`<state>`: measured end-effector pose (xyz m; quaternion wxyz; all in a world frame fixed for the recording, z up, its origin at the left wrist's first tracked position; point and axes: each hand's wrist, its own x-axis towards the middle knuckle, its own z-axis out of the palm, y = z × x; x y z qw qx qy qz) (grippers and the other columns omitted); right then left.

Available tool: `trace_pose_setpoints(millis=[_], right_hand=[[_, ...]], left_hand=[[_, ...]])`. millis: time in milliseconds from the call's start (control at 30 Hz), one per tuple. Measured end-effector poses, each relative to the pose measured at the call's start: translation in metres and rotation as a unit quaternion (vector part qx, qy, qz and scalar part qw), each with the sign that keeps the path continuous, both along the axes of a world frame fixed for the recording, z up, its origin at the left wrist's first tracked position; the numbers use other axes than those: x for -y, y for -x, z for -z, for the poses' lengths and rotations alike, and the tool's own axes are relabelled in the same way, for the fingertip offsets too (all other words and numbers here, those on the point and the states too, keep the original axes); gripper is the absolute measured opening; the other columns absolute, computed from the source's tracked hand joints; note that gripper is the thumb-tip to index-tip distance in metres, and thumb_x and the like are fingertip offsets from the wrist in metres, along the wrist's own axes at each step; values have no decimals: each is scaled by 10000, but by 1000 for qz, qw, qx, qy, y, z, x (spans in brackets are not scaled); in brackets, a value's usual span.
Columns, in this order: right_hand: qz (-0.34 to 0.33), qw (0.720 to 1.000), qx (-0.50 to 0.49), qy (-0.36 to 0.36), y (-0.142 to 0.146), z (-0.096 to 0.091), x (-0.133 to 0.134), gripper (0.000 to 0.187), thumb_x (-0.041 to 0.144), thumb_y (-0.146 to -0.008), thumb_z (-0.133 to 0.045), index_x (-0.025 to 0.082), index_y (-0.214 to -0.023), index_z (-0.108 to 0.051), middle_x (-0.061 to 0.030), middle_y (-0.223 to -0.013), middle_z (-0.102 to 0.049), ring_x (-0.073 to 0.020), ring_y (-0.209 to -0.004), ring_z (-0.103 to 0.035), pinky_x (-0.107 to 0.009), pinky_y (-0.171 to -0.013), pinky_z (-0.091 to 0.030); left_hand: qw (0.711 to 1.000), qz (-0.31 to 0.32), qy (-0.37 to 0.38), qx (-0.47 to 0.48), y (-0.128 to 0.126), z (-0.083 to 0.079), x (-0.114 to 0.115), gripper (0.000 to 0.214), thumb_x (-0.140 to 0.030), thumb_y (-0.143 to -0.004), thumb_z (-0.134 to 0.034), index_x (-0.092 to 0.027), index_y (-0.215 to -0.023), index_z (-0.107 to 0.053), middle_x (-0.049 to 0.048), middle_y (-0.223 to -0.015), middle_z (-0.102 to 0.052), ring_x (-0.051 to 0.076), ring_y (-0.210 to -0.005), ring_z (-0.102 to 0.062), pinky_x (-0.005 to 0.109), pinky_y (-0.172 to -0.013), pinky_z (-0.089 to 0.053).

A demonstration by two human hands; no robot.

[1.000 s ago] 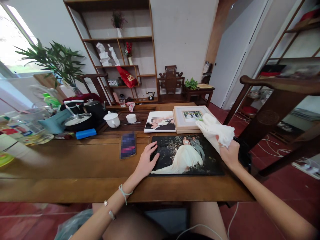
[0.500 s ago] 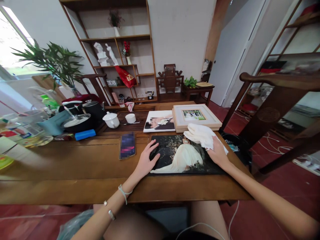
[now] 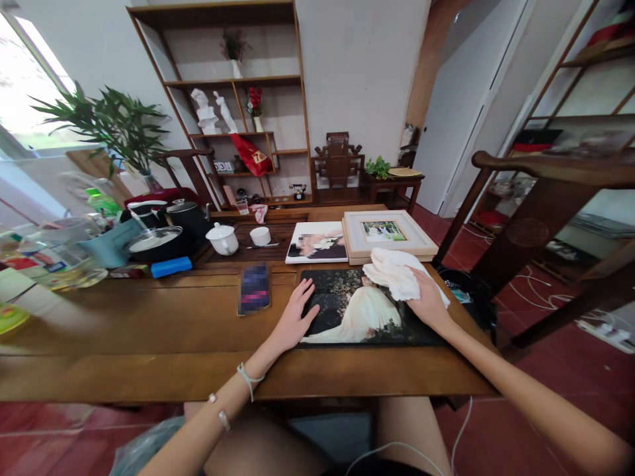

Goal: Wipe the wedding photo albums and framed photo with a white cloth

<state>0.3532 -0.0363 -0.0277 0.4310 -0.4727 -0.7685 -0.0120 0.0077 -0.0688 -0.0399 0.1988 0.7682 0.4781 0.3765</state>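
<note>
Photo panel (image 3: 342, 317): flat on the wooden table (image 3: 149, 350), near the edge on the seated person's side; dark background, pale dress. All places taken from it.

Left hand (image 3: 292, 316): fingers spread, nothing grasped, resting over the panel's left border. Right hand (image 3: 427, 299): fingers curled into a bunched white cloth (image 3: 391, 272), which covers the panel's upper right part. (From where I stand, the folds hide some of the fingertips.)

Risks, my judgement. Slip: left hand bears on one border only, so a hard sideways push through the cloth might swivel the panel, or edge it toward the near side of the table. Knock: framed picture (image 3: 415, 246) lies just behind the panel's right half, and the cloth overlaps its front edge in my view; contact, cannot tell. A long stroke away from the person could nudge it, or the unframed print (image 3: 317, 254) beside it. Scratch: grit caught in the folds might mark the surface; none visible at this range. Phone (image 3: 254, 291), left of the panel: clear of the cloth, though a leftward swivel could close that gap.
</note>
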Motion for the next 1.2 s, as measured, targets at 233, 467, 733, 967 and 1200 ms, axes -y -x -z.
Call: trace_pose_setpoints(millis=[233, 467, 733, 967, 1200], right_hand=[[142, 974, -158, -79, -17, -18, -4, 274, 238, -762, -489, 146, -933, -682, -94, -833, -723, -312, -853, -661, -433, -769, -531], [36, 992, 11, -116, -3, -33, -8, 515, 138, -709, -501, 159, -1216, -589, -133, -1230, -633, -327, -1210, -522, -502, -1009, -409], [-4, 978, 206, 16, 23, -16, -9, 596, 116, -615, -542, 150, -1209, -575, -155, -1413, -484, -342, -1335, -370, -554, -1074, -290], [12, 974, 220, 43, 24, -16, -6, 711, 151, -625, -530, 171, -1334, -482, -143, -1291, -600, -326, -1270, -464, -536, -1059, -315], [27, 971, 228, 63, 30, -21, -1, 748, 149, -628, -509, 142, -1373, -444, -159, -1311, -583, -329, -1284, -448, -558, -1065, -290]], left_hand=[[1000, 4, -11, 7, 1, 2, 1, 462, -327, -933, -479, -243, -1386, -439, 94, -1522, -359, 236, -1440, -261, 495, -1180, -208], [1000, 13, -2, -3, 2, -2, 3, 488, -360, -931, -490, -230, -1398, -429, 113, -1532, -336, 245, -1446, -243, 501, -1178, -202], [1000, 16, -14, -8, 3, 0, 2, 499, -367, -929, -500, -246, -1406, -419, 110, -1531, -337, 250, -1441, -256, 508, -1174, -212], [999, 21, -18, -27, 3, -1, 3, 519, -376, -941, -467, -226, -1430, -382, 129, -1542, -308, 244, -1452, -225, 507, -1177, -201], [999, 21, -23, -29, 2, 1, 3, 523, -381, -944, -461, -236, -1437, -371, 123, -1547, -300, 252, -1456, -212, 509, -1177, -198]])
